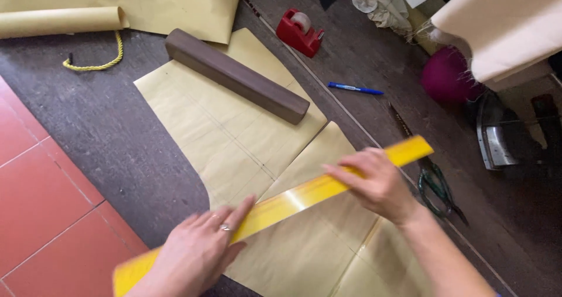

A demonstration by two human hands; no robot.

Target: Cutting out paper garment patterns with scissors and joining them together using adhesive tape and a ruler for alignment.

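While both hands press flat, fingers spread: left hand (196, 253), right hand (377, 183) pin yellow ruler (293, 200) slantwise across paper pattern (234, 139). Brown block (237, 76) weights pattern's far end; scissors (439, 189) near right hand.

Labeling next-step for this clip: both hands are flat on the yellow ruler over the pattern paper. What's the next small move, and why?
Probably reach for the blue pen. The left hand and right hand both press the yellow ruler flat across the tan pattern paper, and neither holds a marking tool. The pen lies on the dark work surface beyond the right hand, so that hand would likely lift while the left pins the ruler.
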